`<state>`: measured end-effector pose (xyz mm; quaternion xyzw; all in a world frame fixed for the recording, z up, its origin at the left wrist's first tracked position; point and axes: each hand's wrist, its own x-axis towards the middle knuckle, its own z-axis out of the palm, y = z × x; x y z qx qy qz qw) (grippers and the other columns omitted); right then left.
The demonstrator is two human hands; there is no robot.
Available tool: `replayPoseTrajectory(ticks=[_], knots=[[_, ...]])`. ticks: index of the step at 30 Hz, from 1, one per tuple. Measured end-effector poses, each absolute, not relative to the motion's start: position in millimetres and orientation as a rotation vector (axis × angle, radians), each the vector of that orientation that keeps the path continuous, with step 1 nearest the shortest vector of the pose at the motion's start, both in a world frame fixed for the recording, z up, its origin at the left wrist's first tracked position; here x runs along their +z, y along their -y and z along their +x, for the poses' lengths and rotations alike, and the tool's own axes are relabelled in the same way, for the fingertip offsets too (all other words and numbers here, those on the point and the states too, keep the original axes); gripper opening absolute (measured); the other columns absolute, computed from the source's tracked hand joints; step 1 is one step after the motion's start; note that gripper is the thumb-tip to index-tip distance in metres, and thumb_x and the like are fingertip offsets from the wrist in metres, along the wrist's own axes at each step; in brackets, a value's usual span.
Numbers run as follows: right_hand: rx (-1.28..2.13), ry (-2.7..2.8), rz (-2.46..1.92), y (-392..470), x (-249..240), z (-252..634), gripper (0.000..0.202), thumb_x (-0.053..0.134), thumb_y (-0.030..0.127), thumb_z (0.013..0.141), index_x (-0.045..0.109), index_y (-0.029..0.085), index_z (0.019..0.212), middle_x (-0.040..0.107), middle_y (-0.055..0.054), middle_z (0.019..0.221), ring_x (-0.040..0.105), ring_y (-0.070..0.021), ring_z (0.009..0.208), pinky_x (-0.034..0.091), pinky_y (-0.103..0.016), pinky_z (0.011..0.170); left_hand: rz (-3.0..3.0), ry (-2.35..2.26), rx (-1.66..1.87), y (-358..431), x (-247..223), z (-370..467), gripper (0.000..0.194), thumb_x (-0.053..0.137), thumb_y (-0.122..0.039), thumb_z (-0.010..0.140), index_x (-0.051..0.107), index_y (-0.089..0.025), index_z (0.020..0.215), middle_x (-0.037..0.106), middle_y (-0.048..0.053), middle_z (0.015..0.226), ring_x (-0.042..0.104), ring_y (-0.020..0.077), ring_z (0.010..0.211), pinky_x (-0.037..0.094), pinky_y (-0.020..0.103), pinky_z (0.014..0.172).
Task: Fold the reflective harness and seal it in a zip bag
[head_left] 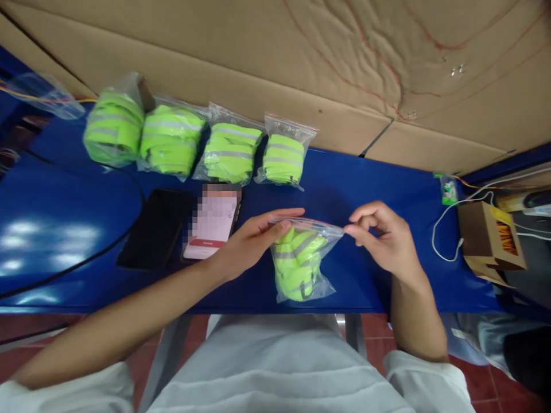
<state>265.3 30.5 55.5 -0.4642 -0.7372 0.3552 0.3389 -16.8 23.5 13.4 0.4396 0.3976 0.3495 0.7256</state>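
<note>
A clear zip bag (301, 261) with neon-yellow and grey reflective straps inside hangs over the front part of the blue table (344, 183). My left hand (258, 235) pinches its top left corner between thumb and fingers. At the top right corner of the same bag, my right hand (383, 235) grips the edge with thumb and fingertips. The bag's red-lined top edge runs between both hands. Several similar filled bags, one of them a bag of straps (283, 158), stand in a row along the back of the table.
Left of my left hand lie a lit phone (213, 221) and a black tablet-like object (152, 229). A black cable crosses the table's left side. An open cardboard box (486, 235), a white cable and a small green packet (449, 191) are at the right. Cardboard (258, 74) covers the back.
</note>
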Motion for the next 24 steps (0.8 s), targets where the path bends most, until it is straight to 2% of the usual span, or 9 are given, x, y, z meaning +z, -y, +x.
replayPoseTrajectory(ticks=[2, 4, 5, 7, 11, 13, 17, 21, 24], knots=[[0.993, 1.88, -1.207, -34, 54, 268, 0.031, 0.081, 0.032, 0.092, 0.065, 0.026, 0.118, 0.069, 0.004, 0.085, 0.066, -0.0092, 0.074, 0.051, -0.02, 0.071, 0.955, -0.888, 0.816, -24, 12, -18, 0.052, 0.069, -0.052, 0.098, 0.067, -0.024, 0.141, 0.075, 0.008, 0.132, 0.07, 0.0222, 0.122, 0.051, 0.031, 0.105], [1.11, 1.944, -1.215, -37, 52, 268, 0.024, 0.079, 0.037, 0.093, 0.068, 0.023, 0.11, 0.072, 0.0, 0.094, 0.067, -0.0114, 0.08, 0.052, -0.022, 0.073, 0.953, -0.876, 0.836, -24, 12, -19, 0.048, 0.069, -0.052, 0.098, 0.07, -0.022, 0.135, 0.076, 0.009, 0.131, 0.07, 0.0229, 0.123, 0.051, 0.031, 0.106], [1.156, 1.966, -1.227, -38, 51, 266, 0.019, 0.076, 0.039, 0.096, 0.07, 0.022, 0.103, 0.072, -0.001, 0.092, 0.066, -0.0114, 0.078, 0.051, -0.022, 0.071, 0.948, -0.865, 0.841, -24, 13, -19, 0.046, 0.069, -0.052, 0.098, 0.072, -0.021, 0.131, 0.076, 0.01, 0.13, 0.069, 0.0234, 0.124, 0.051, 0.032, 0.106], [1.2, 1.962, -1.233, -37, 49, 261, 0.022, 0.07, 0.04, 0.099, 0.07, 0.02, 0.09, 0.07, -0.001, 0.085, 0.062, -0.0113, 0.074, 0.049, -0.023, 0.069, 0.927, -0.835, 0.84, -24, 15, -19, 0.045, 0.073, -0.052, 0.095, 0.073, -0.021, 0.128, 0.075, 0.01, 0.133, 0.068, 0.0251, 0.127, 0.051, 0.033, 0.107], [1.208, 1.918, -1.169, -34, 48, 254, 0.02, 0.07, 0.037, 0.1, 0.069, 0.02, 0.089, 0.07, -0.001, 0.087, 0.061, -0.0121, 0.076, 0.049, -0.025, 0.071, 0.917, -0.765, 0.749, -23, 19, -19, 0.061, 0.086, -0.055, 0.081, 0.074, -0.022, 0.13, 0.073, 0.01, 0.137, 0.066, 0.0312, 0.131, 0.051, 0.037, 0.107], [1.211, 1.944, -1.153, -34, 50, 256, 0.019, 0.069, 0.034, 0.1, 0.068, 0.02, 0.088, 0.069, -0.001, 0.086, 0.061, -0.0121, 0.077, 0.049, -0.025, 0.072, 0.942, -0.789, 0.71, -24, 19, -19, 0.056, 0.083, -0.056, 0.083, 0.077, -0.02, 0.125, 0.074, 0.011, 0.135, 0.066, 0.0318, 0.129, 0.05, 0.039, 0.11], [1.195, 2.053, -1.049, -37, 56, 265, 0.015, 0.07, 0.027, 0.099, 0.067, 0.02, 0.086, 0.069, -0.001, 0.087, 0.062, -0.0119, 0.076, 0.049, -0.025, 0.072, 0.983, -0.835, 0.699, -26, 15, -21, 0.052, 0.067, -0.059, 0.096, 0.078, -0.017, 0.125, 0.079, 0.009, 0.117, 0.07, 0.0271, 0.117, 0.052, 0.036, 0.106], [1.252, 2.064, -0.953, -41, 59, 272, 0.015, 0.071, 0.022, 0.098, 0.065, 0.02, 0.084, 0.068, -0.001, 0.086, 0.062, -0.0111, 0.075, 0.048, -0.025, 0.07, 1.012, -0.848, 0.656, -26, 9, -26, 0.059, 0.065, -0.065, 0.094, 0.078, -0.014, 0.123, 0.08, 0.008, 0.096, 0.072, 0.0245, 0.1, 0.057, 0.033, 0.091], [1.22, 2.035, -1.001, -42, 58, 272, 0.011, 0.073, 0.025, 0.097, 0.068, 0.021, 0.089, 0.07, -0.001, 0.088, 0.063, -0.012, 0.078, 0.05, -0.025, 0.074, 0.999, -0.825, 0.674, -26, 8, -25, 0.057, 0.067, -0.064, 0.094, 0.079, -0.015, 0.12, 0.08, 0.007, 0.093, 0.072, 0.0232, 0.099, 0.057, 0.032, 0.091]])
